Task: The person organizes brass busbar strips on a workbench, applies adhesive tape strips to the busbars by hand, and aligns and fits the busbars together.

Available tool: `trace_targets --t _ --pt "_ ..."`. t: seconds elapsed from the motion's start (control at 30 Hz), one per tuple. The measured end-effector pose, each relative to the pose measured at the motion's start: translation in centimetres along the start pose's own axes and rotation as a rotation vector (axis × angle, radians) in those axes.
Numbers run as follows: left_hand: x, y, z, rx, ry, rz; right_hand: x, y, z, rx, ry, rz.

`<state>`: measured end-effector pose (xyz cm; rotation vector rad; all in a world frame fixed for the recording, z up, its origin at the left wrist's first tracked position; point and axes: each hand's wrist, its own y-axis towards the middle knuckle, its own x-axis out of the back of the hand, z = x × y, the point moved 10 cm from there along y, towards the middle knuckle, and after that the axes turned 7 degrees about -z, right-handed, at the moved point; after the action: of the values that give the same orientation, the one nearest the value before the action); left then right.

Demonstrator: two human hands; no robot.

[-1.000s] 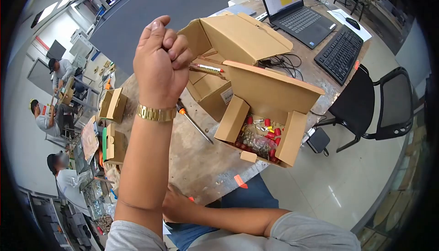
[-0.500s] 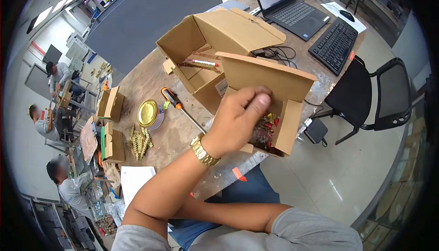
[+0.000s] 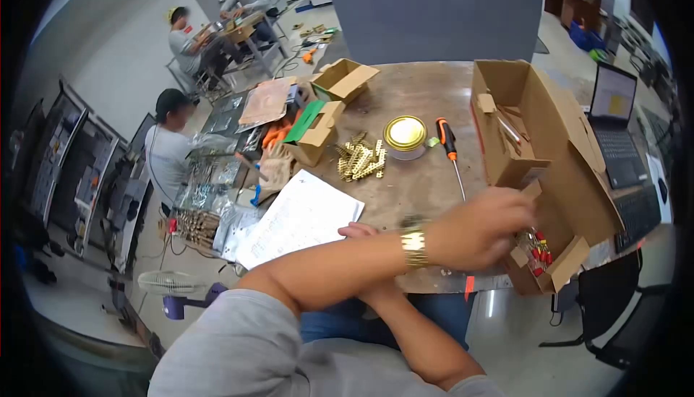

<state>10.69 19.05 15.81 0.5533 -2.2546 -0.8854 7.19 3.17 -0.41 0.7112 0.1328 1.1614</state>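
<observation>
The parts box point(image 3: 582, 195) lies just right of the curled left hand point(image 3: 488, 227), grip unclear, the right hand point(image 3: 358, 231) farther off, its state hidden.

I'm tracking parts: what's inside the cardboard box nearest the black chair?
Small red and yellow pieces show inside the cardboard box. The left hand hides part of it; what lies behind cannot be seen.
</observation>
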Motion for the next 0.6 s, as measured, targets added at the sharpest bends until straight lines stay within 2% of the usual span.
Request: trace_targets --t 0.03,0.1,0.13,0.2,0.23,0.27,0.4,0.5,0.6 --pt "3.1 -2.0 -0.3 -0.02 0.065 -0.048 0.4 0.1 0.6 0.047 -0.041 -0.033" --pt "9.4 -7.0 1.2 0.179 0.205 0.076 4.1 1.1 3.0 0.073 -0.059 -0.202" --pt "13.1 -9.4 1.3 0.263 0.278 0.022 5.8 1.5 3.6 0.087 -0.068 -0.291" --pt "19.4 -16.1 2.0 0.476 0.46 -0.081 6.2 0.5 -0.3 -0.241 -0.021 -0.19" --pt "21.9 -20.0 2.3 0.629 0.533 -0.061 7.6 1.3 0.1 -0.395 0.104 -0.263" --pt "23.6 -23.5 1.9 0.679 0.581 -0.085 8.3 1.9 -0.3 -0.546 0.228 -0.336" --pt "23.6 -31.0 -0.4 0.736 0.78 0.132 6.6 7.9 0.1 -0.122 -0.368 -0.105" --pt "22.8 -32.0 -1.3 0.746 0.941 0.15 2.9 12.8 -1.4 -0.009 -0.483 -0.014" --pt "22.3 -32.1 -1.1 0.759 0.949 0.105 -1.6 17.5 -3.7 0.115 -0.737 0.033"
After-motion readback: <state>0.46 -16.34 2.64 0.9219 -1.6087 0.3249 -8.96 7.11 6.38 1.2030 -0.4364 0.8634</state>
